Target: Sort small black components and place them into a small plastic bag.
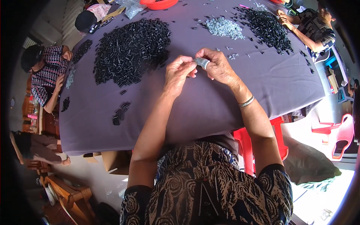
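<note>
My left hand (180, 70) and my right hand (222, 68) meet over the middle of the table, their fingertips pinched close together. Whatever is between them is too small and hidden to name. A pale grey wrapping (203, 62), perhaps tape or cloth, covers a finger of my right hand. To the left of my hands spreads a large heap of small black cylindrical parts (129, 50). Beyond my right hand lies a pile of small silvery pieces (224, 28), with a few loose ones nearer to me. A short row of black parts (120, 113) lies nearer the front left.
A grey-purple cloth (210, 101) covers the table. Another black heap (268, 30) lies in front of a person (318, 32) at the right. A second person (47, 71) works at the left edge. A red basket (159, 3) stands at the far side; a red stool (245, 148) is below the table.
</note>
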Demonstrator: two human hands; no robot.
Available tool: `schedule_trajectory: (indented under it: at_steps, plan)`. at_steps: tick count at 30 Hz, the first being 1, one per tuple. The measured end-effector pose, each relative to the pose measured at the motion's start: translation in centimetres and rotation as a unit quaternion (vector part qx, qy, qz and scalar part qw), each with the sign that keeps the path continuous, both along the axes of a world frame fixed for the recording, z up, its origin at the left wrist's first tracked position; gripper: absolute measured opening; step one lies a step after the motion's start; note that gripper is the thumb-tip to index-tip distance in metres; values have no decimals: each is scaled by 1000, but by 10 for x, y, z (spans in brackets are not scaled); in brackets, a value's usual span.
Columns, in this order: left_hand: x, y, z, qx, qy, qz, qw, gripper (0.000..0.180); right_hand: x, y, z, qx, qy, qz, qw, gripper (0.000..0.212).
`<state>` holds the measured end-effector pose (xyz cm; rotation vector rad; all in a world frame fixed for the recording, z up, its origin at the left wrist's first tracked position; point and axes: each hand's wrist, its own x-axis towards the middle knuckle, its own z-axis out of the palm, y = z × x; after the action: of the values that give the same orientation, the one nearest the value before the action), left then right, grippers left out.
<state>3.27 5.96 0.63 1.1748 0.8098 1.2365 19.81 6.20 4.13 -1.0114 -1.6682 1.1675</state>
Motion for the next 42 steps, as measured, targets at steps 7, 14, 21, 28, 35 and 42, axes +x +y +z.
schedule_trajectory:
  at_steps: [7,14,21,28,35,42]
  plan:
    - [0,0,6,55,-26,35,998,16,4,3,0,9,-27,6,1000,9]
    - [-2,0,5,-28,-1,20,999,19,-3,3,-5,198,-93,-22,976,10]
    - [-7,2,4,-80,-63,-41,994,15,-3,-1,-1,343,-188,-18,920,29]
    - [-10,8,-6,-69,-109,-49,990,15,-8,-4,-1,320,-216,-34,922,32]
    - [-8,4,-1,-55,-115,-46,991,16,-3,2,-4,313,-156,-67,934,28]
    - [-9,5,2,-72,-137,-65,986,21,-6,-2,-1,336,-155,-82,925,26]
